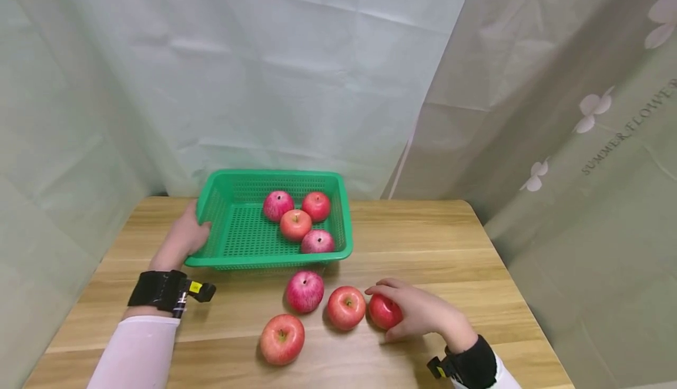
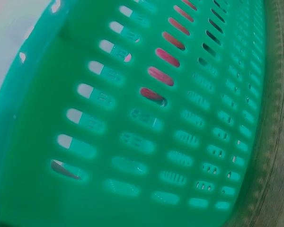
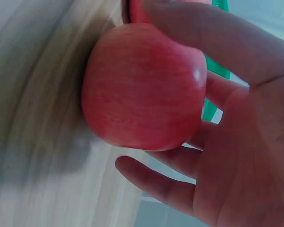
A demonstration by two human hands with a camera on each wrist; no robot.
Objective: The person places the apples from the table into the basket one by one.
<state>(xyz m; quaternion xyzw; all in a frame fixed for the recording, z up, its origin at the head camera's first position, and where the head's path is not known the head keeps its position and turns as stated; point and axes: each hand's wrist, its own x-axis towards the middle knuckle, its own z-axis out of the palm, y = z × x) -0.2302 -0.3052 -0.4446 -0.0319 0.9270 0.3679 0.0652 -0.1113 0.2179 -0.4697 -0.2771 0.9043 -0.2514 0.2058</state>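
My left hand (image 1: 189,233) grips the left rim of a green plastic basket (image 1: 267,263); the left wrist view shows only the basket's slotted wall (image 2: 99,151), with red fruit behind the slots. Inside the basket, toward its right, lie several apples (image 1: 295,225). On the table, my right hand (image 1: 420,309) has its thumb and fingers curved round a red apple (image 1: 384,311). In the right wrist view, that apple (image 3: 144,90) sits on the wood between thumb and fingers. Just left of it is another apple (image 1: 346,308).
A darker pink apple (image 1: 305,291) lies in front of the basket, and a paler one (image 1: 282,339) is nearer the front. The wooden table (image 1: 423,230) reaches back to a hanging pale curtain (image 1: 296,83). Another patterned curtain (image 1: 597,201) hangs along the right.
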